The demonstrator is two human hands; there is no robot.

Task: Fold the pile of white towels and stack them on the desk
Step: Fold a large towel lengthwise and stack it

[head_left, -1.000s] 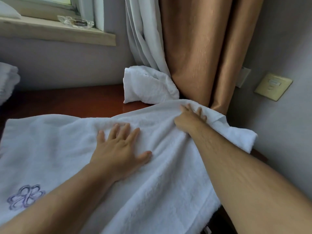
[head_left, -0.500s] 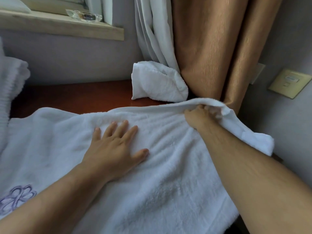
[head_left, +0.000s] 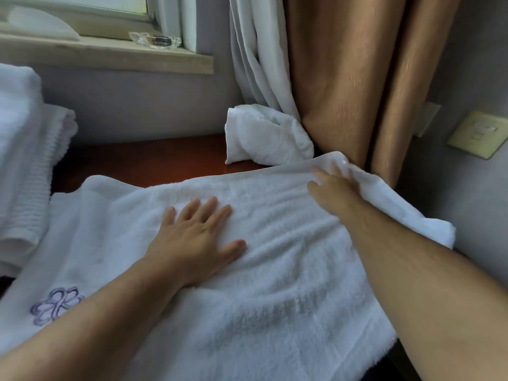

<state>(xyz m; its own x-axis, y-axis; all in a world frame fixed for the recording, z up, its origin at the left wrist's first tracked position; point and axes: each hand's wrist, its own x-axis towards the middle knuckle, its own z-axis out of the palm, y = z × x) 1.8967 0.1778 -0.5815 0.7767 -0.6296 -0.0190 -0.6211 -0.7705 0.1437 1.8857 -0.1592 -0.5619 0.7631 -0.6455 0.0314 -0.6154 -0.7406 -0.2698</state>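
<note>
I see a purple embroidered emblem (head_left: pixel 56 305) of looping, flower-like petals, the only marking, at the end of the white towel (head_left: pixel 275 298) farthest from the tan curtain (head_left: pixel 343 78).

The white towel lies spread on the dark red-brown table (head_left: pixel 143 158), its long axis running from that emblem end toward the foot of the tan curtain. It is thick, plush terry, rumpled into soft ridges. The end below the tan curtain droops past the table edge.

My left hand (head_left: pixel 198 243) lies flat on the towel's middle, palm down with the fingers straight and slightly spread, holding nothing. My right hand (head_left: pixel 332 188) is at the towel's far edge, just in front of the tan curtain, and grips that edge, which is raised and folds over it. The fingers are blurred and partly hidden by cloth.

A small bunched towel (head_left: pixel 264 136) leans against the foot of the tan curtain, touching it. A stack of folded towels (head_left: pixel 24 160) sits well apart from the tan curtain, at the far end of the table.
</note>
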